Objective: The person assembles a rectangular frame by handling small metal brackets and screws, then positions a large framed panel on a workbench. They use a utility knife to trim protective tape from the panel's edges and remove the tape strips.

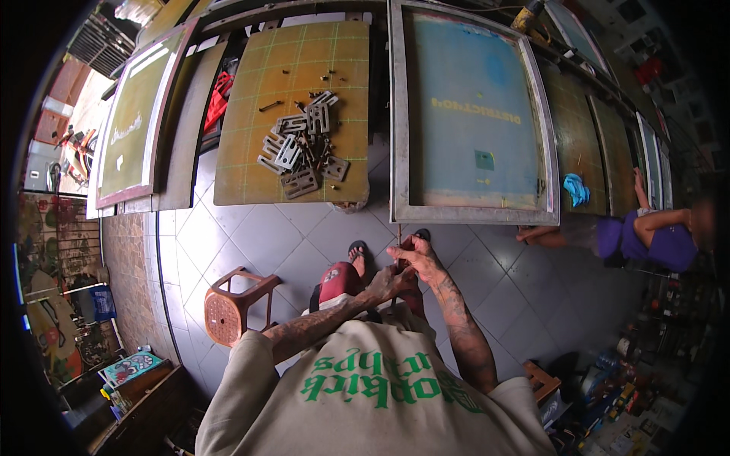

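My two hands are together low in front of me, just below the near left corner of a metal-framed printing screen [399, 152]. My left hand [390, 283] is closed, its fingers wrapped round something mostly hidden. Right above it, my right hand [418, 258] has its thumb and fingers curled in a pinch. A thin rod-like piece [399, 236] sticks up from between the hands toward the frame's corner; its kind is too small to make out. On the board [251, 152] to the left lies a pile of slotted metal brackets [293, 140] with loose bolts [271, 105].
A brown plastic stool [226, 318] stands on the tiled floor at my left. More framed screens [144, 114] and boards line the bench. A crumpled blue cloth [576, 189] lies on a board at right. Another person in purple [631, 239] is at far right.
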Available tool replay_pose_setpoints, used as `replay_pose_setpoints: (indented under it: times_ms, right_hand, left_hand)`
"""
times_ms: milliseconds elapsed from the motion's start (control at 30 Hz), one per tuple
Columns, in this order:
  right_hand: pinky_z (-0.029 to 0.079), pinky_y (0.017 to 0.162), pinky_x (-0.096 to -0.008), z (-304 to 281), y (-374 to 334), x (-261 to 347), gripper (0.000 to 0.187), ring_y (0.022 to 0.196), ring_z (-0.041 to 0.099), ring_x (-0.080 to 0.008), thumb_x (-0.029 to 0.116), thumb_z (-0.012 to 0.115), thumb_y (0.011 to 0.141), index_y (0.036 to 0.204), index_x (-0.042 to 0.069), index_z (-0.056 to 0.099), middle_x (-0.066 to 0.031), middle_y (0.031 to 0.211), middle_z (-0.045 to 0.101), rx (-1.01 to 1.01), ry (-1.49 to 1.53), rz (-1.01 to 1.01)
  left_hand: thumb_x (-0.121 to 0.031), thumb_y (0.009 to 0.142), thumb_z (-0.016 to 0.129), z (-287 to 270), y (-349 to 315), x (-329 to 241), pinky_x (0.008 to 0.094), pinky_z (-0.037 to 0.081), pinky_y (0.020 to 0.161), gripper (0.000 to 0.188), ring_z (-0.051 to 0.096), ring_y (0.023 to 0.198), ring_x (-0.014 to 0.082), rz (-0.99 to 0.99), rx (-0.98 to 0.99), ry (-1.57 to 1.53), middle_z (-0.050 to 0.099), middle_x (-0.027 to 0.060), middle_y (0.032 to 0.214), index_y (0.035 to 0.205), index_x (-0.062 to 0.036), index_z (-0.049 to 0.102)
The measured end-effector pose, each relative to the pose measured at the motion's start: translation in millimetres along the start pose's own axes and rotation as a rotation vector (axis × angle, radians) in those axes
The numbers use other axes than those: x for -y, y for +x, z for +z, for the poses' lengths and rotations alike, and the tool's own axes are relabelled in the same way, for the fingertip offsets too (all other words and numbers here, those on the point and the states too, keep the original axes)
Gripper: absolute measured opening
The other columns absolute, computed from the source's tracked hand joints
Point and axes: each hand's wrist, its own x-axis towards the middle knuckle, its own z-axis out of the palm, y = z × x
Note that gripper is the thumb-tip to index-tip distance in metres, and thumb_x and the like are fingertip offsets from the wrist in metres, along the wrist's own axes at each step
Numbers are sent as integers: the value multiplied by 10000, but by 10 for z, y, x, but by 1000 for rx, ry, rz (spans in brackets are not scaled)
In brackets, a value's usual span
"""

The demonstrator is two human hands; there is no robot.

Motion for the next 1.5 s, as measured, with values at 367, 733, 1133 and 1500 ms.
replay_pose_setpoints:
  times_ms: [367, 733, 1133, 1500]
  right_hand:
    - [555, 615, -240, -121, -131, 140, 308, 804, 683, -152, 284, 567, 964, 1070, 3, 636, -103, 995, 689, 249, 283, 168]
    - [527, 648, -247, -5, -41, 67, 313, 711, 622, -108, 264, 735, 847, 959, -13, 643, -94, 877, 688, 39, -92, 13]
    - [535, 656, -234, -181, 13, -65, 260, 756, 656, -126, 244, 708, 873, 995, 25, 639, -88, 901, 690, 139, 162, 157]
    - [558, 657, -263, -98, -193, 210, 255, 786, 653, -127, 229, 680, 895, 1018, 19, 603, -74, 881, 669, 218, 308, 245]
  left_hand:
    - [-277, 906, 472, 55, -147, -569, 449, 439, 943, 313, 607, 1058, 294, -303, 190, -798, 620, 145, 1053, 1066, -30, 578]
    - [-186, 932, 449, 75, -74, -162, 408, 481, 886, 342, 585, 1045, 381, -25, -71, 296, 567, 192, 1155, 1215, -22, 549]
    - [-223, 969, 394, -46, -335, -650, 353, 466, 905, 355, 612, 1019, 271, 178, 48, 316, 611, 142, 1135, 1173, 23, 550]
    - [-249, 893, 439, -3, -3, -223, 390, 476, 912, 245, 604, 1008, 290, -138, 217, -1008, 635, 132, 1041, 902, -35, 560]
